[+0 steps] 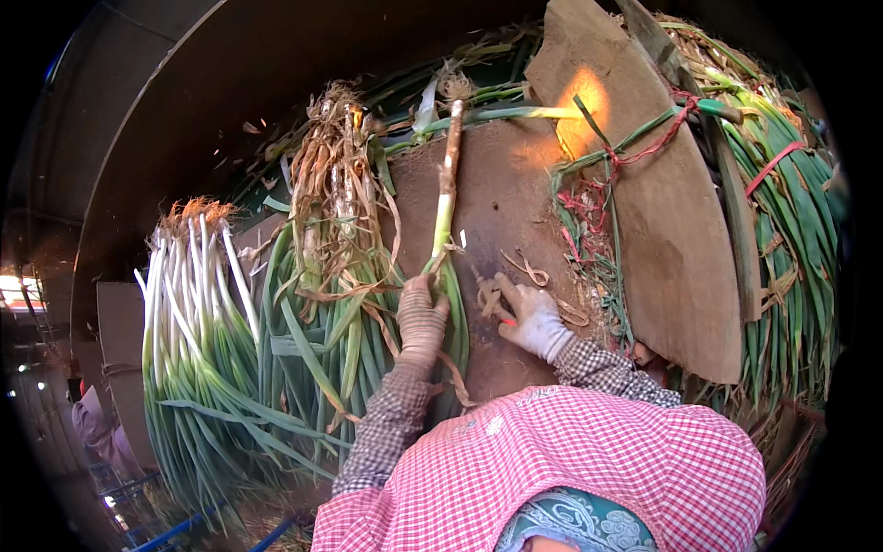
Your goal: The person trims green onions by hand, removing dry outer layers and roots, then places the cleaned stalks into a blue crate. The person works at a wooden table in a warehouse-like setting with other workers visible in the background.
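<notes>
My left hand (422, 318), in a dirty tan glove, is closed around the green part of a long green onion (443, 213). Its brown-skinned root end points away from me and its leaves trail under my hand. To the right, my right hand (533, 316), in a grey-white glove, has its fingers bent together, with a small red bit showing at them; what it holds is not clear. Unpeeled green onions (336, 198) with dry brown skins lie left of my left hand. Farther left is a pile of cleaned green onions (198, 304) with white stalks.
A brown board (644, 202) stands at the right, with red string (635, 156) tied near it and a sunlit patch on it. Beyond it lie tied bundles of green onions (791, 212). Dry peelings (529, 269) litter the brown work surface (510, 212). Pink checked cloth (552, 442) fills the near side.
</notes>
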A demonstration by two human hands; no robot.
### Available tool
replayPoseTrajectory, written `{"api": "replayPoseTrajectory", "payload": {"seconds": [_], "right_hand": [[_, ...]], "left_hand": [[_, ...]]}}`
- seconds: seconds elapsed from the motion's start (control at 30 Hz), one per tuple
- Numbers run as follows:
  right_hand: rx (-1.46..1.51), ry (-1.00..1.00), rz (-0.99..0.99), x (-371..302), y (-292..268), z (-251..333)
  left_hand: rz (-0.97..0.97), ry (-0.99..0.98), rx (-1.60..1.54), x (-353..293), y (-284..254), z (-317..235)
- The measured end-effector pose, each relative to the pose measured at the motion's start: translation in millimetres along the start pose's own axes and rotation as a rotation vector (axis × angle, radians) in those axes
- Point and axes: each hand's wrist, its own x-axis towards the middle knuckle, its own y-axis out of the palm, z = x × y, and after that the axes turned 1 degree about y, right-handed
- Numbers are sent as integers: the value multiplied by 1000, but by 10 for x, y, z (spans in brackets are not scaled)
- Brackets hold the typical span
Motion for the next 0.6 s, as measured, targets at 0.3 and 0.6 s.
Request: {"api": "replayPoseTrajectory", "payload": {"seconds": [0.3,0.6], "right_hand": [[-61,51,229,-147,194,372],[-148,234,-132,1754,-159,-100]], "left_hand": [[-29,-10,87,-28,149,133],[186,-9,415,59,-40,-114]]}}
